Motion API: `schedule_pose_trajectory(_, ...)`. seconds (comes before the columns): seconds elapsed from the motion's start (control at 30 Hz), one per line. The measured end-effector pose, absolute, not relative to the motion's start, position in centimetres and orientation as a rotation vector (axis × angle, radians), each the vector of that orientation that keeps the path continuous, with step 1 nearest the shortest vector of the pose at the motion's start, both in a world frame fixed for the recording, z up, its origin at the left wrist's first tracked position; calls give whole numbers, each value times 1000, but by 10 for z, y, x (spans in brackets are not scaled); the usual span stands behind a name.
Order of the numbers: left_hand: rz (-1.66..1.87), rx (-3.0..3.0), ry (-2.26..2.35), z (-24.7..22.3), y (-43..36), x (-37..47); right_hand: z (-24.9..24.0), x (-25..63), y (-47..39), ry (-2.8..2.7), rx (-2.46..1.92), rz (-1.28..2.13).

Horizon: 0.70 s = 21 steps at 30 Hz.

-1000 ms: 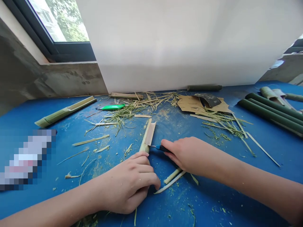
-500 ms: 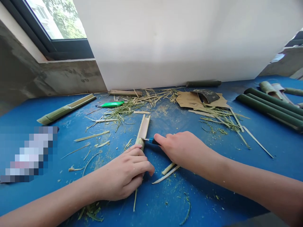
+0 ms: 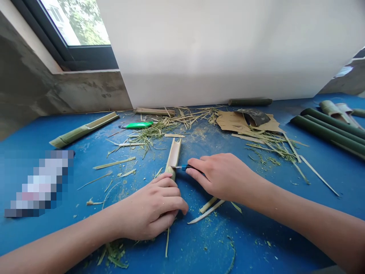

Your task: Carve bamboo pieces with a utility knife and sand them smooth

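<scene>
In the middle of the blue table lies a piece of bamboo (image 3: 173,156), its far part cut open into a trough and pointing away from me. My left hand (image 3: 155,205) is wrapped over its near end and presses it to the table, hiding that end. My right hand (image 3: 212,171) grips a craft knife (image 3: 185,167) with a dark blue handle. The blade reaches left and touches the bamboo where the open trough meets the closed part. Thin bamboo strips (image 3: 208,209) lie below my right hand.
A green knife (image 3: 139,125) lies among shavings (image 3: 151,135) at the back. Split bamboo (image 3: 85,129) sits back left, with a blurred object (image 3: 40,186) nearer. Cardboard (image 3: 230,121) and dark green bamboo lengths (image 3: 327,129) are to the right. A white board (image 3: 216,49) stands behind.
My right hand has rolled slightly on the knife, and its fingers have shifted. The blade stays at the same spot on the bamboo. The whole view has moved a little.
</scene>
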<state>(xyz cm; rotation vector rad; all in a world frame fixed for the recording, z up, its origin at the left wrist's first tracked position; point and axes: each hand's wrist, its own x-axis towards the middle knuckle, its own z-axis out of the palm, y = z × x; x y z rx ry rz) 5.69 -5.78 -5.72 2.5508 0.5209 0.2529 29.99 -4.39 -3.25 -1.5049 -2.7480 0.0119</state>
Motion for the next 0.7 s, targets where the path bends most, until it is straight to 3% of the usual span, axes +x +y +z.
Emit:
schedule_pose_trajectory(0.2,259,2621,475,-59,-54,56,-34,295,-40,-2758,-1624,194)
schedule_pose_trajectory(0.47,258,2549,504,-58,-56,54,-39,294,-35,-2752,-1577,92)
schedule_pose_trajectory(0.7,261,2534,538,-59,-55,55,-39,299,-35,-2699,-1605,288)
